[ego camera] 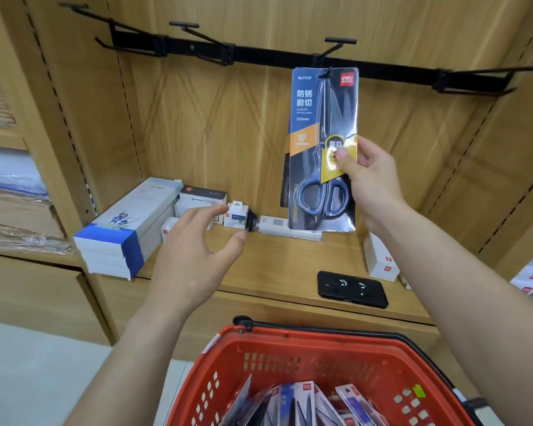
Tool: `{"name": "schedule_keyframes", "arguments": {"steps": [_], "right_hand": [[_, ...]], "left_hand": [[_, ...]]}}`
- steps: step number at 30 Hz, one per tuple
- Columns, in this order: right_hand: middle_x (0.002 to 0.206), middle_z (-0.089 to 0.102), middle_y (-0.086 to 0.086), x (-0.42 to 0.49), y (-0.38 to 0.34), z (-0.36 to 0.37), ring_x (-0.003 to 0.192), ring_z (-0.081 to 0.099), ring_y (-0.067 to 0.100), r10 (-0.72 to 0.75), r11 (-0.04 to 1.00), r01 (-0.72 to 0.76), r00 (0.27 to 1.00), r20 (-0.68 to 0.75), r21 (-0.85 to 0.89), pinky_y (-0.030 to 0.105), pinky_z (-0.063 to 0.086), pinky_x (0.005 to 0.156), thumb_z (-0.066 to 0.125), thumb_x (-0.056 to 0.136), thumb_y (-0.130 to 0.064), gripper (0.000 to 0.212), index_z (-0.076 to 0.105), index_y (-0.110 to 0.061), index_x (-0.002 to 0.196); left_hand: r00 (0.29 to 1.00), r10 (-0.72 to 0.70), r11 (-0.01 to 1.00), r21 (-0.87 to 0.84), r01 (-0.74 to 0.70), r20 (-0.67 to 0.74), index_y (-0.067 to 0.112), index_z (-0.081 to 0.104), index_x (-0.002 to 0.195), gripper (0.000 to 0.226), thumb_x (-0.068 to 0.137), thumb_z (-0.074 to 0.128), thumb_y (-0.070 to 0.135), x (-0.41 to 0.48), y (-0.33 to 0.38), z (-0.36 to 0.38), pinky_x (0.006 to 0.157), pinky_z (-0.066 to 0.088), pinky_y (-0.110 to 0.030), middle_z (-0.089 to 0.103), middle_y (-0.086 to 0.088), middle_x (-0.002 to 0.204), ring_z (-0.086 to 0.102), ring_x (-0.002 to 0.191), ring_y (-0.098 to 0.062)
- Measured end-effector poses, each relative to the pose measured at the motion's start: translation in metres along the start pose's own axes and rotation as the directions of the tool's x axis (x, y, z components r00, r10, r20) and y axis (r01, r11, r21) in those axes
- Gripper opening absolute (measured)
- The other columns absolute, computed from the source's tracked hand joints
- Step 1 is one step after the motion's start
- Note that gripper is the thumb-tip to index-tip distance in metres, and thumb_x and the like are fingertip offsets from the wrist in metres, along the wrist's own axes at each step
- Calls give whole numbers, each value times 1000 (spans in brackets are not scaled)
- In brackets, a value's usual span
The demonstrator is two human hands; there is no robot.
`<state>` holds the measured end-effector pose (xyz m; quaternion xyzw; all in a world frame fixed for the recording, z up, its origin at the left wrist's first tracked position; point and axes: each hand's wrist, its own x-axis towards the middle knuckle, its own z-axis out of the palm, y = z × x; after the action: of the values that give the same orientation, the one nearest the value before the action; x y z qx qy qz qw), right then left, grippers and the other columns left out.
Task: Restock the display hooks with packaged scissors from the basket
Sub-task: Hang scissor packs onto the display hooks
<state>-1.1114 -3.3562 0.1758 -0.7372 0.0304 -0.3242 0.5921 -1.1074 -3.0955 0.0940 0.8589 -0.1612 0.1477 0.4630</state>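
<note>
Now our right hand pinches the scissors pack low down, hang hole at the hook; we'd slide it fully back b4 letting go. Left hand hovers, fingers spread; spare packs wait in the basket.

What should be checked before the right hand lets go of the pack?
1. Pack on hook: ok, the hook tip shows through its hole.
2. Right hand pinches pack: ok.
3. Pack pushed fully back on hook: cannot tell.
4. Left hand free for the next one: ok, open, holds nothing.
5. Basket holds spare packs: ok.
</note>
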Motion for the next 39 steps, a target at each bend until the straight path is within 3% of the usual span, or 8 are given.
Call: {"name": "schedule_keyframes", "arguments": {"steps": [4, 7, 11, 15, 20, 25, 33, 39], "right_hand": [[103, 79, -3, 5, 11, 6, 100, 74, 18, 28, 999, -29, 999, -44, -39, 31, 57, 93, 60, 104, -16, 15, 71, -23, 111], [90, 73, -11, 2, 21, 9, 86, 68, 12, 62, 986, -75, 994, -86, -151, 19, 52, 82, 59, 105, -30, 13, 69, -26, 98], [116, 64, -3, -26, 54, 6, 107, 61, 16, 189, 921, -235, 967, -169, -312, 32, 48, 96, 63, 100, -41, 48, 54, -17, 140], [105, 64, -5, -103, 88, -4, 97, 62, 15, 283, 873, -268, 959, -24, -407, 25, 42, 81, 70, 96, -33, 34, 59, -21, 126], [100, 69, -10, -213, 141, -18, 96, 65, 9, 570, 742, -260, 730, 377, -618, 28, 48, 87, 72, 95, -31, 17, 68, -23, 110], [105, 62, -3, -274, 178, -16, 101, 62, 20, 752, 619, -342, 516, 410, -707, 33, 46, 84, 66, 99, -32, 23, 62, -18, 116], [108, 60, 7, -306, 210, -26, 103, 52, 23, 697, 576, -328, 676, 241, -748, 34, 41, 77, 67, 91, -32, 17, 57, -17, 93], [90, 68, 3, -307, 216, -31, 98, 62, 27, 708, 554, -246, 642, 294, -796, 33, 44, 72, 69, 94, -46, 58, 54, -4, 132]], "left_hand": [[1000, 8, 1000, 20, -8, 7, 37, 58, 137, 47, 92, 67, 49, -1, 0, 2, 96, 43, -30, 56, 19, 134, 51, 126, -5], [998, 15, 998, 53, -18, 59, 34, 59, 137, 47, 93, 66, 48, -2, -2, 6, 95, 40, -27, 57, 20, 130, 51, 124, -3], [987, 33, 980, 187, -63, 160, 32, 61, 135, 45, 94, 65, 50, -10, -8, 20, 90, 39, -25, 58, 17, 131, 52, 116, -1], [933, -37, 946, 314, -83, 358, 30, 61, 134, 46, 94, 64, 52, -43, -27, 39, 96, 51, -36, 59, 9, 132, 59, 120, -15], [767, -225, 859, 493, -134, 601, 24, 58, 136, 47, 98, 60, 50, -105, -57, 61, 94, 53, -34, 62, 0, 134, 62, 117, -22], [657, -367, 826, 555, -96, 659, 18, 50, 143, 55, 97, 61, 46, -163, -87, 73, 96, 50, -38, 57, -8, 139, 59, 124, -30], [722, -439, 817, 573, 72, 535, 18, 44, 131, 66, 85, 77, 51, -211, -92, 89, 91, 53, -42, 40, -7, 133, 62, 108, -33], [583, -601, 761, 614, 209, 547, 29, 34, 146, 85, 81, 79, 58, -221, -103, 94, 101, 52, -44, 29, -12, 143, 62, 114, -37]]}}
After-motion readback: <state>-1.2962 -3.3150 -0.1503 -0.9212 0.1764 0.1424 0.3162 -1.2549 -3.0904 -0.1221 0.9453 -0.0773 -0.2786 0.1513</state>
